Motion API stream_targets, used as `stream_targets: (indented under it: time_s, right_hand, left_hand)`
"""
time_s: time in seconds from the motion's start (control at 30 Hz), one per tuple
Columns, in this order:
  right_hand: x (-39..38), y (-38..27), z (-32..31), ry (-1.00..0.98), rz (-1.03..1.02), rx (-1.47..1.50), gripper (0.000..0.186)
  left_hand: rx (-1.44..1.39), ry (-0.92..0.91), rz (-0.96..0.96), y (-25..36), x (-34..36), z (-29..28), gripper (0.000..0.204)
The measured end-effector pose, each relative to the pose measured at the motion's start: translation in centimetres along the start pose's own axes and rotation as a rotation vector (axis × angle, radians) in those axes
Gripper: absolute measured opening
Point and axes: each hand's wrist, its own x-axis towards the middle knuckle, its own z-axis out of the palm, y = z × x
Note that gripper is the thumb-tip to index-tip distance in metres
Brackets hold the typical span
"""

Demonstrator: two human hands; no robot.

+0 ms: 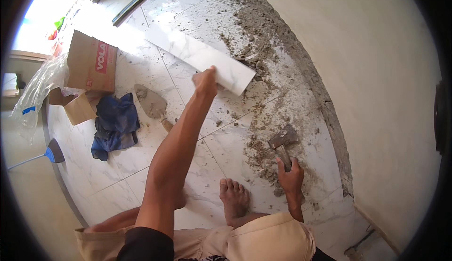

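Note:
My left hand (pixel 205 81) reaches forward and grips the near long edge of a white marbled tile strip (pixel 202 54). One end of the strip lies by the mortar rubble along the wall. Lower right, my right hand (pixel 291 180) is closed round the short handle of a hatchet (pixel 285 137), its grey, dusty head over the crumbs of mortar. A trowel (pixel 151 102) caked with mortar rests on the tiles left of my left forearm, its wooden handle partly behind the arm.
Loose mortar rubble (pixel 263 44) runs along the wall base. At left are a cardboard box (pixel 92 63), clear plastic wrapping (pixel 42 87), a dark blue cloth (pixel 115 124) and a blue broom (pixel 54 151). A long metal bar (pixel 141 0) lies at the back. My bare foot (pixel 234 200) stands between my arms.

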Motion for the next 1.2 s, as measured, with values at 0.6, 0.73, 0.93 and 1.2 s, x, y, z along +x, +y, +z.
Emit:
stream_targets:
  time_s: [0.6,0.73,0.93,1.2]
  right_hand:
    - [-0.5,-2.0,1.4,0.070,0.111,0.041,0.037]
    - [0.3,-1.9,-0.3,-0.143,0.196,0.124,0.038]
    - [3.0,-5.0,-1.4,-0.668,0.644,0.908,0.025]
    - [2.8,-7.1,0.1,-0.608,0.954,1.096,0.035]
  left_hand:
    - [0.909,0.193,0.363,0.1,1.0,-13.9,0.048]
    - [1.443,0.282,0.606,3.6,-1.4,-11.4,0.047]
    - [1.178,-0.319,1.483,5.3,1.0,-0.2,0.034]
    - [1.387,-0.620,1.489,2.8,5.9,2.3,0.007]
